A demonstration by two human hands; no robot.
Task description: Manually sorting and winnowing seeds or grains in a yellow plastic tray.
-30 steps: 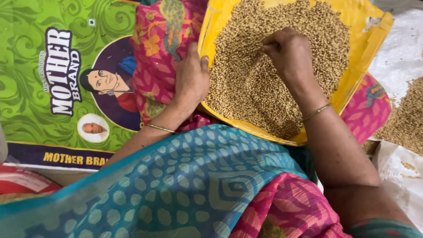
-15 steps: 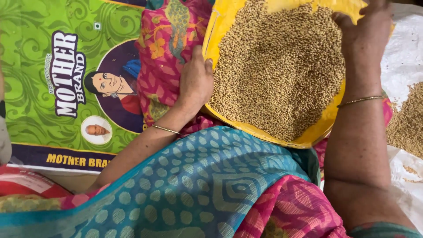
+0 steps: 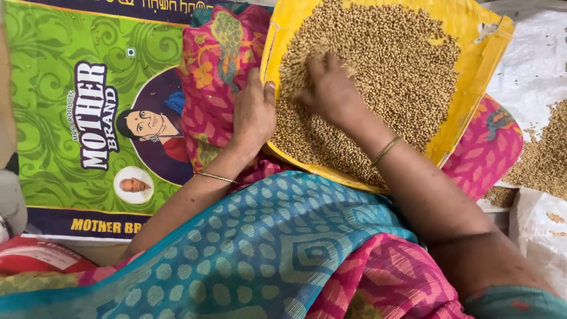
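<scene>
The left hand (image 3: 253, 115) grips the near-left edge of the yellow tray (image 3: 466, 88), thumb over the rim. The right hand (image 3: 328, 88) rests palm-down in the grain (image 3: 390, 65) heaped on the tray, fingers spread and released, apparently grasping nothing. More grain lies on a white sheet (image 3: 531, 65) beside it.

Two hands are at work: the left hand (image 3: 253, 115) grips the near-left edge of one yellow tray (image 3: 481, 56), and the right hand (image 3: 331, 88) lies flat on the single heap of pale grain (image 3: 390, 65) spread out beyond and beside its fingers (image 3: 313, 65). Each wrist carries one thin gold bangle (image 3: 215, 176), two in all. One printed green sack (image 3: 65, 118) lies left of the left fingers, and one loose grain pile (image 3: 540, 159) sits on one white sheet (image 3: 531, 65) far right of the right fingers.
</scene>
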